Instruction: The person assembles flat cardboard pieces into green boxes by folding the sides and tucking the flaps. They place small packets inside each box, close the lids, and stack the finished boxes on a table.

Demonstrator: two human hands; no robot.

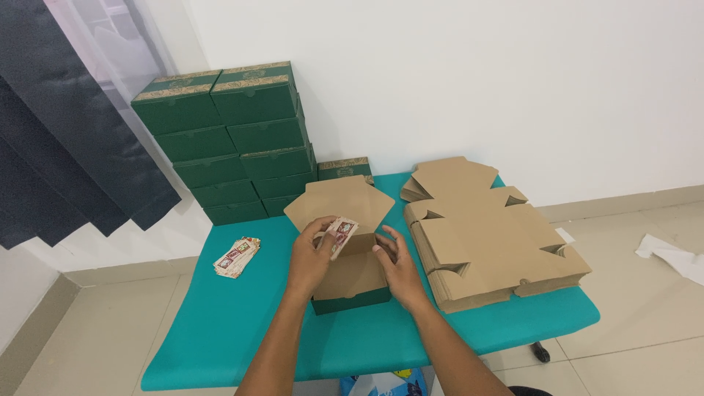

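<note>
An open green box with a brown cardboard inside and a raised lid sits at the middle of the teal table. My left hand holds a small red-and-white packet above the box's opening. My right hand rests against the box's right side, fingers spread, holding nothing.
A small pile of the same packets lies to the left. Stacks of closed green boxes stand at the back left by the wall. A thick pile of flat unfolded brown cardboard blanks fills the table's right side. White paper scraps lie on the tiled floor.
</note>
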